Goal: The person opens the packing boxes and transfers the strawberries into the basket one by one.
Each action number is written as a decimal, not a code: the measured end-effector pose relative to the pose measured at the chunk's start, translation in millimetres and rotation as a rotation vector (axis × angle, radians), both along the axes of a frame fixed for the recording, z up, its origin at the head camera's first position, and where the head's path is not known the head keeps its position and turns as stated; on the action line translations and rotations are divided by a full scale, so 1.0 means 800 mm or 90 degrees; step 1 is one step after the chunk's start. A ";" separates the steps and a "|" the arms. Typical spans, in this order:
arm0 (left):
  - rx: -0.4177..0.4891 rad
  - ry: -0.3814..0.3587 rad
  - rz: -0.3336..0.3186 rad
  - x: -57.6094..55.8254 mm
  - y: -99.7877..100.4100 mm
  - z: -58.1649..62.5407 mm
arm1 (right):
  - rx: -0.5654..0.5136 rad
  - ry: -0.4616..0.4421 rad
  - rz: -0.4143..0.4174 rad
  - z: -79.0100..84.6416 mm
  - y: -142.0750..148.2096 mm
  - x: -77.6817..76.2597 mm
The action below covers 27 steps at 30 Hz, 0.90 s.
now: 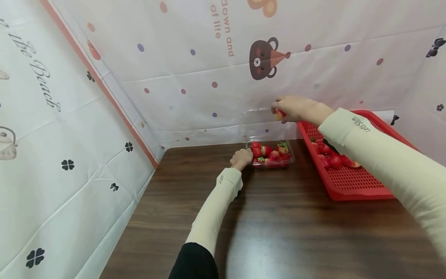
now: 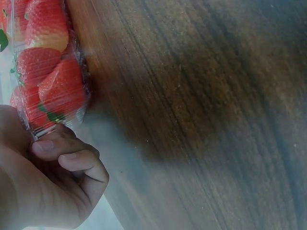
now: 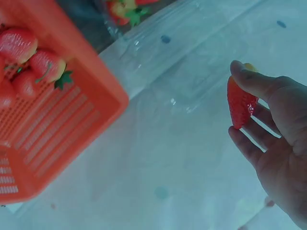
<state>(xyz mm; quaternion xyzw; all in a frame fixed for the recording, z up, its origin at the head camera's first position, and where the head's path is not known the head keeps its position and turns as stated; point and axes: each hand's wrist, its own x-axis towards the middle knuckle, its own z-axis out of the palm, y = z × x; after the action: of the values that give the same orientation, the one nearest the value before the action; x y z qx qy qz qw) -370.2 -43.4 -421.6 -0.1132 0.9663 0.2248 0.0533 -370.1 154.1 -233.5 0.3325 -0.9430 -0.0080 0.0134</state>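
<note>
My right hand [image 1: 292, 109] pinches a single strawberry [image 3: 241, 101] between thumb and fingers, raised behind and above the table. My left hand [image 1: 242, 158] grips the near left corner of a clear plastic box [image 1: 292, 158], its thumb and fingertips at the rim in the left wrist view. Red strawberries [image 1: 274, 155] with green leaves fill the box. Its clear lid stands up behind it against the wall cloth.
A red plastic basket [image 1: 362, 195] with slotted sides stands to the right, holding several strawberries [image 1: 335, 162]; my right forearm passes over it. The dark wooden table [image 1: 278, 224] meets a printed white cloth [image 1: 195, 112] at the back and left.
</note>
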 end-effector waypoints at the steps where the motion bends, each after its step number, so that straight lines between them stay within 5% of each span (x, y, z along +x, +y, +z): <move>1: 0.000 -0.002 0.001 0.000 0.000 0.000 | -0.001 -0.001 -0.007 0.001 0.005 0.000; 19: -0.025 -0.001 -0.015 -0.012 0.002 0.002 | -0.027 0.069 -0.137 0.002 0.091 -0.014; 27: -0.033 -0.005 -0.017 -0.017 -0.006 -0.003 | -0.056 0.121 -0.132 0.002 0.123 -0.017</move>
<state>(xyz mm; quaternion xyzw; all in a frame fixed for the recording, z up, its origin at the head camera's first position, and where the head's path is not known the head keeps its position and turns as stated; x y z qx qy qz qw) -383.9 -48.3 -423.8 -0.1023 0.9730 0.1986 0.0574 -383.4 252.1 -231.9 0.2299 -0.9663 0.0009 0.1162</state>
